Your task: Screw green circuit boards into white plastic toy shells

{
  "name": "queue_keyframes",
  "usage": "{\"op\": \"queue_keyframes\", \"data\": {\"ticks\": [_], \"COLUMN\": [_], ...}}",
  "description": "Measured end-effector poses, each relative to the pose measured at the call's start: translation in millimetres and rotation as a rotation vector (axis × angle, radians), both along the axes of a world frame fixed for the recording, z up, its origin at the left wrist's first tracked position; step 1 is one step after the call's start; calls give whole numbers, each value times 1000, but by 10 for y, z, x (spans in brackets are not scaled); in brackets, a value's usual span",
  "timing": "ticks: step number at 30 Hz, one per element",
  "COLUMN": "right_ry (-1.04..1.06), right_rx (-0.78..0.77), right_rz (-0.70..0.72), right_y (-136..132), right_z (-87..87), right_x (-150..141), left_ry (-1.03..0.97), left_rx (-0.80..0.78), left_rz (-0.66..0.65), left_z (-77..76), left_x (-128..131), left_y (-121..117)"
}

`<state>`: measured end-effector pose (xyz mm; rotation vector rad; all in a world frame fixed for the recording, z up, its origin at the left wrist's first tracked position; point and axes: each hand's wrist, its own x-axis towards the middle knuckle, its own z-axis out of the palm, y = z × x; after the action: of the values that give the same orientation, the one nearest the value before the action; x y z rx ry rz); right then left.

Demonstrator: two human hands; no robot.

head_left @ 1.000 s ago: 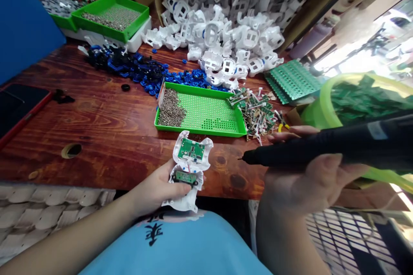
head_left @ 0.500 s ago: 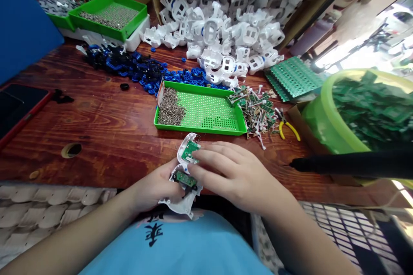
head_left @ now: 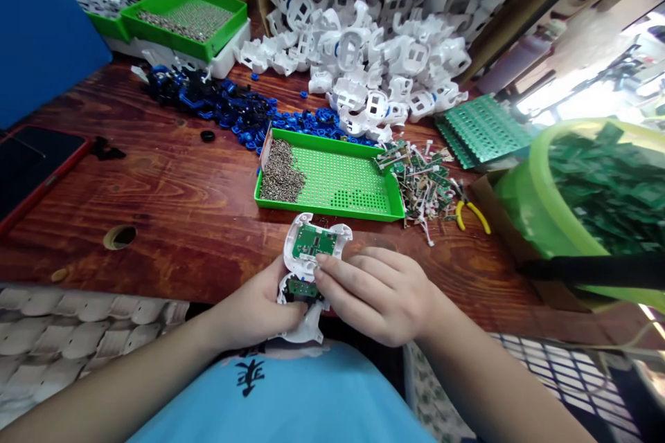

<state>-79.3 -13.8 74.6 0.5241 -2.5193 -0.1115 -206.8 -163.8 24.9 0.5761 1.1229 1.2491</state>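
My left hand is closed around a white plastic housing near my body, its thumb lying across the lower part. A green circuit board lies in the upper hollow of the housing. Lower down in the shell sits a second, narrower circuit board, partly covered by fingers. My right hand has its fingers drawn together, tips touching the lower edge of the upper board beside a white connector. Whatever may be between those fingertips is hidden.
Beyond my hands lies a green tray with small screws. Wired boards and yellow-handled pliers lie right of it. Blue parts and white housings are piled behind. At right stands a yellow-green tub; a phone lies left.
The housing has turned so its upper hollow and board face me more fully. My right hand has drawn back from over the board, its fingertips now at the board's lower edge.
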Motion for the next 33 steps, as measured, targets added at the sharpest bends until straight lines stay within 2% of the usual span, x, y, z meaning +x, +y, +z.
{"op": "queue_keyframes", "data": {"ticks": [7, 13, 17, 33], "right_ry": [-46, -8, -51, 33], "right_rx": [-115, -359, -455, -525], "right_rz": [-85, -186, -241, -236], "right_y": [-46, -131, -188, -244], "right_z": [-61, -171, -183, -232], "right_x": [40, 80, 95, 159], "left_ry": [142, 235, 294, 425], "left_rx": [45, 94, 106, 203], "left_rz": [13, -14, -19, -41], "left_z": [-18, -14, -14, -52], "left_x": [62, 74, 75, 106], "left_y": [-23, -21, -21, -54]}}
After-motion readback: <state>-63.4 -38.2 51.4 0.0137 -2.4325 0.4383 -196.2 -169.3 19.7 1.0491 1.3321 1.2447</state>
